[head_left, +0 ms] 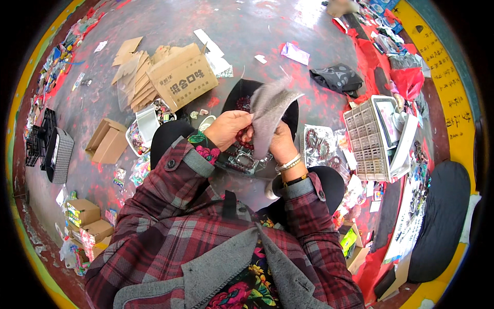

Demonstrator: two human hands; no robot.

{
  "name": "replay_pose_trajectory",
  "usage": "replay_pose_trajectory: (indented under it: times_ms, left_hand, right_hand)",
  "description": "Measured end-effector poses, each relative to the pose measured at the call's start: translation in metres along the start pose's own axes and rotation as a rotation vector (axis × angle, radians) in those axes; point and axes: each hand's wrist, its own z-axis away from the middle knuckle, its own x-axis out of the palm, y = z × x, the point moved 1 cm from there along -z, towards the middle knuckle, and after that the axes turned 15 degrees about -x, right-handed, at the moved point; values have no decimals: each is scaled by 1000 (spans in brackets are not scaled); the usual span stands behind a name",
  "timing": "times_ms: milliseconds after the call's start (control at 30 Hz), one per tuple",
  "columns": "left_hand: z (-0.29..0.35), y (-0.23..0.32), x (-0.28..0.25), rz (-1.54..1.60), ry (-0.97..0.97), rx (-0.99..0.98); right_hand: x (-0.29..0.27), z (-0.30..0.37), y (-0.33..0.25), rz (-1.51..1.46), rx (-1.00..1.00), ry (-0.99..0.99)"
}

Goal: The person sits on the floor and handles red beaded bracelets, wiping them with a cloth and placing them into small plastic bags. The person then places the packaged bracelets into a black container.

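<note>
A grey cloth [274,114] is raised between my hands, its upper end blurred. My left hand [230,129] is closed, fingertips pinching the cloth's left edge. On the other side my right hand [284,145] is closed round the cloth's lower part, and the cloth hides some of its fingers. A string of dark red beads [243,137] shows between the hands; whether fingers grip it I cannot tell. Below them is a black container [237,92] with more red beads and clear plastic packets [244,160] in it.
Clear bags of beads [320,147] lie right of my knees, beside a white plastic crate [364,141]. A large cardboard box [182,77], a small open carton [107,140] and a white basket [146,126] are on the left. A black patterned bag [337,80] lies ahead on the right.
</note>
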Motion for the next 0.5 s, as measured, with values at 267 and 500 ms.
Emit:
replay_pose_trajectory:
  times_ms: [267,500]
  left_hand:
    - [4,2,8,-41,84,-21]
    - [5,7,7,-191,91,94]
  right_hand:
    - [13,-2,-26,-310,121,408]
    - [-2,0,-17,-224,39,140]
